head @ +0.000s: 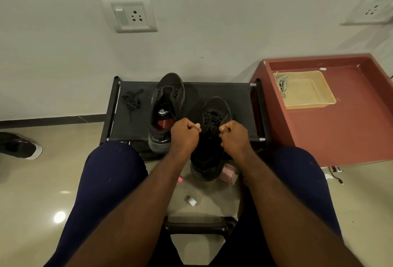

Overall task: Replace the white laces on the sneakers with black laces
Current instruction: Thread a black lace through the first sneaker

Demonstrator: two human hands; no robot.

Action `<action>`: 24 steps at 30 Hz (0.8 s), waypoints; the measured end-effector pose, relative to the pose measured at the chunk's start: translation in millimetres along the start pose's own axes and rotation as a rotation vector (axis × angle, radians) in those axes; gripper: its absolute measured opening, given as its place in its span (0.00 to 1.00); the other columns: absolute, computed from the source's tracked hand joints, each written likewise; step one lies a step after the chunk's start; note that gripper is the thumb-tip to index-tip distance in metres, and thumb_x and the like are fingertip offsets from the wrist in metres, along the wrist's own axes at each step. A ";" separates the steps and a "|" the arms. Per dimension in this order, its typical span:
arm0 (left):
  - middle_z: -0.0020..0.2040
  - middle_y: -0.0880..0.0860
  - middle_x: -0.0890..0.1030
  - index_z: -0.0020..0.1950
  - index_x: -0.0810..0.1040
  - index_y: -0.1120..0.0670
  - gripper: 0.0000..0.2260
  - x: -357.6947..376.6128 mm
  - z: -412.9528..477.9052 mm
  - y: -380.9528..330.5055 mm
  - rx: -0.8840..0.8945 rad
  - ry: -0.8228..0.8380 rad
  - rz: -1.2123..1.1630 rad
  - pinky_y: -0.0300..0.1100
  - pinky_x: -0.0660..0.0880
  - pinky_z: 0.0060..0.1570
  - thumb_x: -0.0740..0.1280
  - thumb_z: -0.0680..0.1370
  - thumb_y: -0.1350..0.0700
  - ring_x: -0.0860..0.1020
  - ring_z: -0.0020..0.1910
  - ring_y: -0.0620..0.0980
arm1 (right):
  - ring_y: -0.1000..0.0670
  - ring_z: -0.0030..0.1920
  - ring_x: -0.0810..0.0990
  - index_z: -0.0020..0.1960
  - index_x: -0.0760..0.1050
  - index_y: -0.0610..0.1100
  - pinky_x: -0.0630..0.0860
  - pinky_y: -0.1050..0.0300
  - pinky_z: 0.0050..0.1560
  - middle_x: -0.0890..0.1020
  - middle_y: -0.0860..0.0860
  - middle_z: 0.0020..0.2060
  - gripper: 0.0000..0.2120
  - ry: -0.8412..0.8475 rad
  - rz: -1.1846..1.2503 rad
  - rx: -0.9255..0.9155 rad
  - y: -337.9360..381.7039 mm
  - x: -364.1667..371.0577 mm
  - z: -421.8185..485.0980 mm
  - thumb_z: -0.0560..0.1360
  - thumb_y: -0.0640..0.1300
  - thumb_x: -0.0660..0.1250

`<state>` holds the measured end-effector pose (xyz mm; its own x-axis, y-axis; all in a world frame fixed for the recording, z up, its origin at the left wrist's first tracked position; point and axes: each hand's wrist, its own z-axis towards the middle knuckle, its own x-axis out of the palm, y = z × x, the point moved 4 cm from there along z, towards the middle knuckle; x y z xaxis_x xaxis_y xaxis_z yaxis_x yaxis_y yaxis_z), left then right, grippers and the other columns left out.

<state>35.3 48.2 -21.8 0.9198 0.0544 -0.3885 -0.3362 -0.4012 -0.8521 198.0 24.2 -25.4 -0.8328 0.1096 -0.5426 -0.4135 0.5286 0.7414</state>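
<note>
Sneakers, one pair, black, both on a black fabric rack (136, 126) in front of the seated person's knees.

Item 1: near sneaker (221, 107), toe toward the wall, heel hanging over the rack's front rail. A black lace (211, 117) already crosses its eyelets. Judged to be at the tightening stage, or close to it.

Item 2: far sneaker (168, 96), just to the left, touching or almost touching the first. It has no lace, and its tongue is open so the printed insole shows. It seems parked there to wait its turn.

Item 3: left hand (184, 133), fingers curled into a fist, thumb pressed on top. It appears to grip one end of the black lace, though the end itself is hard to make out.

Item 4: right hand (235, 134), the same fist on the other side of the near sneaker, apparently holding the other end. The hands sit apart at equal height, which suits pulling both ends evenly.

Item 5: spare black lace (131, 98), a loose bundle at the rack's left end, within reach for the unlaced sneaker.

Item 6: white laces (281, 83), heaped in a corner of a beige tray (308, 96) on the red table (340, 134), well away from the work, probably set aside as finished with.
</note>
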 end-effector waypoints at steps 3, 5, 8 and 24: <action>0.35 0.49 0.80 0.41 0.79 0.63 0.06 1.7 -3.9 -2.3 -0.002 -0.045 -0.045 0.32 0.69 0.34 0.69 0.77 0.62 0.77 0.35 0.40 | 0.47 0.39 0.81 0.43 0.75 0.46 0.84 0.45 0.43 0.83 0.44 0.43 0.09 -0.031 0.043 0.015 1.2 -1.1 1.1 0.79 0.37 0.61; 0.36 0.49 0.81 0.40 0.79 0.60 0.07 1.6 -5.5 -5.2 0.022 -0.073 -0.049 0.27 0.68 0.32 0.69 0.78 0.61 0.77 0.36 0.41 | 0.51 0.34 0.78 0.44 0.75 0.46 0.79 0.54 0.35 0.82 0.44 0.42 0.09 -0.052 0.099 0.002 5.0 -1.9 -1.4 0.80 0.36 0.61; 0.38 0.50 0.81 0.40 0.78 0.58 0.07 1.7 -8.6 -9.6 0.133 -0.093 -0.006 0.27 0.68 0.35 0.68 0.79 0.60 0.79 0.39 0.45 | 0.51 0.36 0.79 0.43 0.75 0.48 0.78 0.53 0.38 0.82 0.48 0.40 0.10 -0.100 0.089 -0.085 8.1 -2.9 -3.7 0.81 0.38 0.61; 0.44 0.51 0.84 0.54 0.82 0.56 0.07 -3.2 -7.3 -109.8 0.598 0.257 0.326 0.46 0.78 0.49 0.71 0.77 0.56 0.81 0.43 0.48 | 0.66 0.35 0.78 0.50 0.79 0.45 0.72 0.71 0.37 0.81 0.55 0.40 0.08 0.065 0.139 -0.530 103.8 -89.9 -25.2 0.79 0.33 0.67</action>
<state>70.7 85.4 75.5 0.7478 -0.2286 -0.6233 -0.5867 0.2119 -0.7816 220.7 48.0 110.4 -0.9071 0.0868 -0.4119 -0.4123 0.0145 0.9109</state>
